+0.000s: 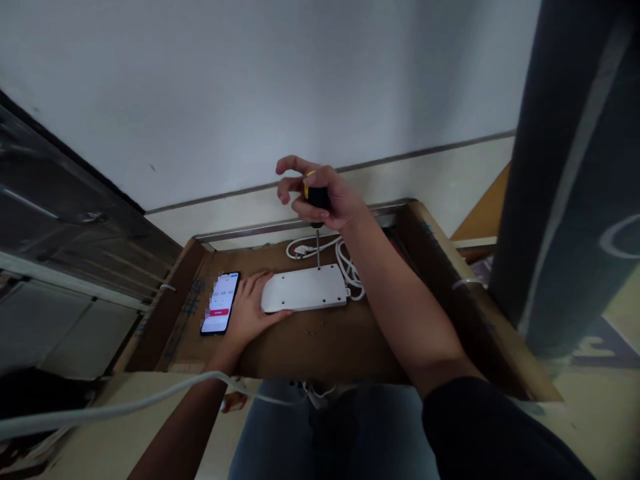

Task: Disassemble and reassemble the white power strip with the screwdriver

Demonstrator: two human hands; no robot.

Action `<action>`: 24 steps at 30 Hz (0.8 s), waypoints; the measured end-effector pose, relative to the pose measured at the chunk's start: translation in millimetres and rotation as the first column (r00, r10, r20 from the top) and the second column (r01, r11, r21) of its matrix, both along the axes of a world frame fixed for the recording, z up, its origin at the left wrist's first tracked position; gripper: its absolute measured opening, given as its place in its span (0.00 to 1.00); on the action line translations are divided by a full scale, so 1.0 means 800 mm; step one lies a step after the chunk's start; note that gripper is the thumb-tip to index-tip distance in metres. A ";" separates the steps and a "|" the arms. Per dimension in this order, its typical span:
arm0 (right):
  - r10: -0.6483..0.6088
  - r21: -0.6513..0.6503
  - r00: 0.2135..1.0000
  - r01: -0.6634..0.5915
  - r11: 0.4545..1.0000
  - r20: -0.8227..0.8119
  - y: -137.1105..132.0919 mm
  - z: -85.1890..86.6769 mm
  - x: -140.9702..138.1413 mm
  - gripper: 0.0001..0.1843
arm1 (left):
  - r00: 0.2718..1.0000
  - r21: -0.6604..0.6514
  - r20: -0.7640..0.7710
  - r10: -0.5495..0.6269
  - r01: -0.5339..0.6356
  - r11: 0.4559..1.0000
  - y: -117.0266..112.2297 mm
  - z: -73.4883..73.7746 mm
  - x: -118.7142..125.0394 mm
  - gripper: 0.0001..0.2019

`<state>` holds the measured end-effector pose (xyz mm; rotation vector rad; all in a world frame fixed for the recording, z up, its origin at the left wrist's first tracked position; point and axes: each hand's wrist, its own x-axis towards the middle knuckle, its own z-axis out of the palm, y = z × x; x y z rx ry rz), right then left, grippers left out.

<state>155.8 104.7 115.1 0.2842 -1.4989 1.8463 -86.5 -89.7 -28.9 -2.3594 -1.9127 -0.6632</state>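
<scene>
A white power strip point(305, 288) lies with its underside up, and several dark screw holes show along its edges. My left hand point(253, 308) grips the strip's left end, with the thumb along the near edge and the fingers at the far side. In my right hand point(330, 197) is a screwdriver point(318, 248) with a black and yellow handle, held upright. Its tip meets the strip at a hole by the far edge. Two fingers of that hand are raised off the handle. Small screws point(310, 332) seem to lie in front of the strip.
A lit phone point(220, 303) lies left of my left hand. A white cable point(350, 267) coils behind and right of the strip, with its plug point(303, 251) at the back. Raised wooden sides point(445, 293) border the brown surface. Another white cable point(125, 403) crosses low at left.
</scene>
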 end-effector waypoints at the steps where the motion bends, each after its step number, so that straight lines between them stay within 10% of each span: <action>1: 0.056 0.010 0.998 -0.057 0.998 0.025 -0.001 0.001 0.001 0.23 | 1.000 0.024 -0.003 0.004 -0.003 1.000 0.001 -0.004 0.002 0.45; 6: 0.070 0.012 0.987 -0.073 0.997 0.145 -0.019 0.011 -0.009 0.11 | 1.000 0.055 0.004 0.004 -0.004 0.998 0.003 -0.006 0.007 0.46; 17: -0.105 0.033 0.977 0.100 0.994 0.186 -0.024 0.011 -0.013 0.19 | 0.999 0.000 0.012 0.031 -0.031 1.000 0.002 -0.007 0.003 0.47; 24: -0.456 0.042 0.880 0.454 0.890 0.136 -0.045 0.007 -0.028 0.18 | 0.998 -0.017 0.028 0.058 -0.058 0.998 0.002 -0.006 0.007 0.47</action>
